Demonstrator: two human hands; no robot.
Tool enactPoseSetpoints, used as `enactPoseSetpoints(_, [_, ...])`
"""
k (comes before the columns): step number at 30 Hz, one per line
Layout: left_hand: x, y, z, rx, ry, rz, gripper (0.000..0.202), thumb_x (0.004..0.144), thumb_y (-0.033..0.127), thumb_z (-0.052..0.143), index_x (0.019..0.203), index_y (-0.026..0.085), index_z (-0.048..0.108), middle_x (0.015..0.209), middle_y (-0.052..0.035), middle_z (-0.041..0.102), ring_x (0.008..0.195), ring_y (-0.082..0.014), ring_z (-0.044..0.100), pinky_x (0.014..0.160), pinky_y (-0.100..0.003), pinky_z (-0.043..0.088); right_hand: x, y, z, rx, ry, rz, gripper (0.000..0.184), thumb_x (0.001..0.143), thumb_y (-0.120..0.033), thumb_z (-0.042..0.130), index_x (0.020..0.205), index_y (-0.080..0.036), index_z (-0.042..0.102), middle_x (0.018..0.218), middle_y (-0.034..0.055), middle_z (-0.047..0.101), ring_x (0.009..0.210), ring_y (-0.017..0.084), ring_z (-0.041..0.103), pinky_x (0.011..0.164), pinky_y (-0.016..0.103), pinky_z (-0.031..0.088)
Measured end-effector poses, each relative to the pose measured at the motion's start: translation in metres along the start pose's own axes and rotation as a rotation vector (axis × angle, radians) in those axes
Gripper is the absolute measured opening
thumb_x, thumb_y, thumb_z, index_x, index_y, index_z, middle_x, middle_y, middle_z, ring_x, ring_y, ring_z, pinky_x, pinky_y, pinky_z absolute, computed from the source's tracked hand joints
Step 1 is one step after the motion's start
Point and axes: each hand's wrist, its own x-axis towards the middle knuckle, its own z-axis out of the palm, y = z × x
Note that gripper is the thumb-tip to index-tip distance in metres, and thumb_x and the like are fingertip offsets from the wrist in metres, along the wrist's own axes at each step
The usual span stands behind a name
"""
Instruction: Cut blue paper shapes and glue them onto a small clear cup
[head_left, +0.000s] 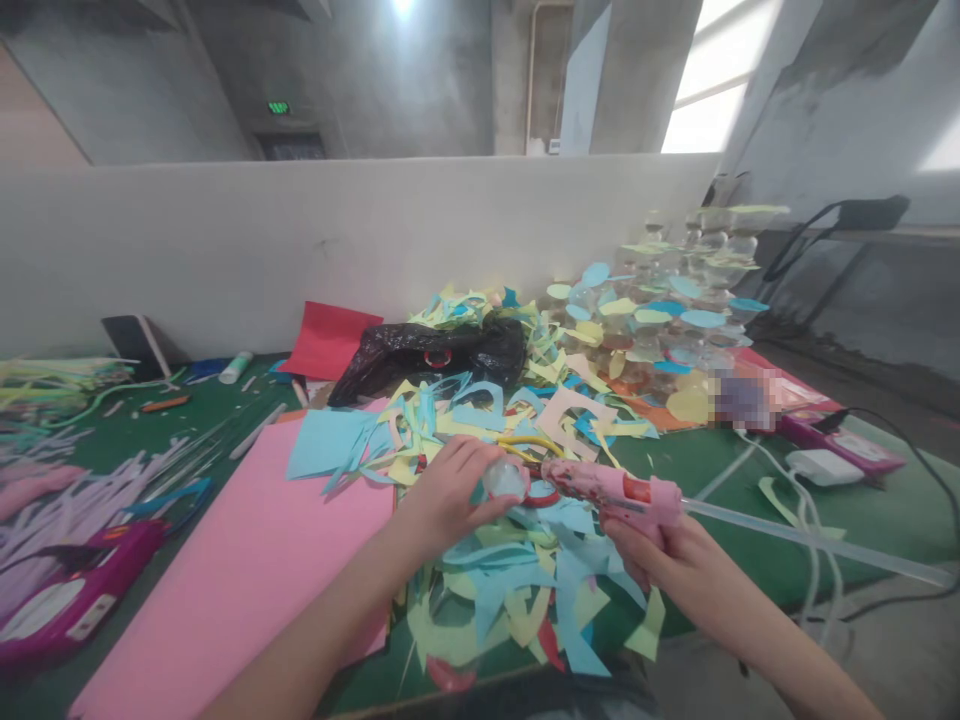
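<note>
My left hand [454,485] is closed around a small clear rounded piece [508,480], which looks like a plastic cup or dome; its exact kind I cannot make out. Wrapped around the handle of a pink hot glue gun [619,490] is my right hand [660,555]. A long clear glue stick [810,540] juts out of the gun's back end toward the right. The gun's nozzle points left, close to the clear piece; whether they touch is unclear. Blue and yellow paper scraps [510,570] lie beneath both hands. Yellow-handled scissors [529,440] sit just behind the nozzle.
Pink paper sheets [285,540] lie at left, with blue paper [330,440] on top. A black plastic bag [480,350] sits behind the scraps. Stacked clear cups with paper discs [675,310] stand back right. Purple power strips [862,445] and cables flank the work area.
</note>
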Motion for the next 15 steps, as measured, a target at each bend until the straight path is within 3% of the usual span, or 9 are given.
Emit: enactPoseSetpoints(15, [0.0013, 0.0013, -0.0014, 0.023, 0.004, 0.019, 0.035, 0.088, 0.041, 0.058, 0.113, 0.017, 0.052, 0.103, -0.0092, 0.065, 0.098, -0.0227, 0.058, 0.084, -0.036, 0.049, 0.0019, 0.0026, 0.0061, -0.002, 0.027, 0.004, 0.035, 0.081, -0.054, 0.052, 0.071, -0.023, 0.065, 0.046, -0.0015, 0.046, 0.046, 0.017, 0.044, 0.048, 0.03, 0.039])
